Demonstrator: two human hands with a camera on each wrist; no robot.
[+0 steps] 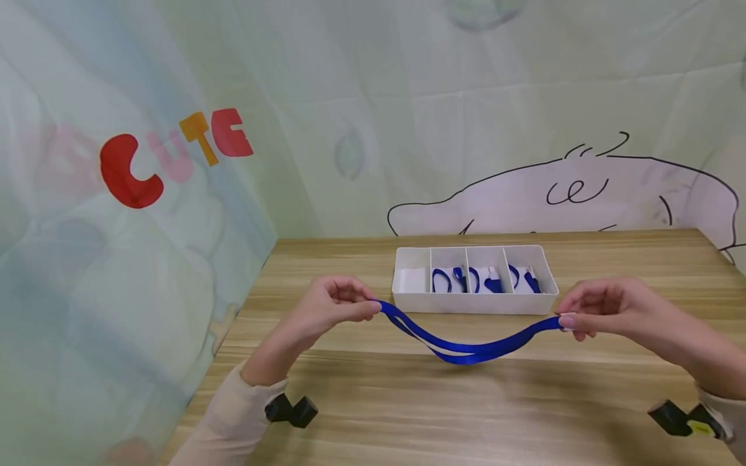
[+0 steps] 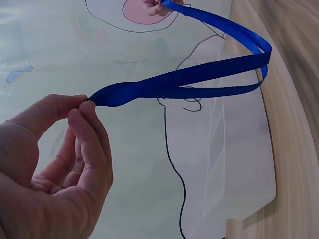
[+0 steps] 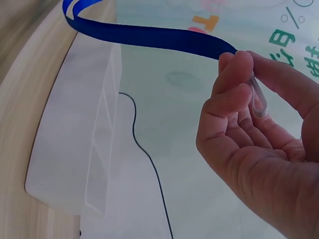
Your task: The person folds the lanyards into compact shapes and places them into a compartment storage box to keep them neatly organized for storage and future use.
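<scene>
Two layers of blue strap [image 1: 466,346] run between my hands, doubled flat on each other and sagging in a shallow curve above the wooden table [image 1: 408,414], in front of the white divided tray [image 1: 472,304]. I cannot tell whether the low point of the sag touches the table.

My left hand [image 1: 335,304] pinches one end between thumb and forefinger [image 2: 87,129]; the other fingers are loosely curled behind. My right hand [image 1: 600,307] pinches the opposite end the same way, and the right wrist view shows a small clear plastic piece [image 3: 258,102] at that end, held between the fingertips [image 3: 234,67].

Handling, as I judge it: the strap is light, thin and limp. It droops under its own weight and will twist if left slack. The woven face looks smooth, so a flat pinch across the full width near each end should hold better than an edge grip.

The tray has four compartments. The leftmost shows only white; the other three hold more blue straps [image 1: 460,279] with white parts. A printed cloth backdrop [image 1: 175,155] hangs behind and to the left.
</scene>
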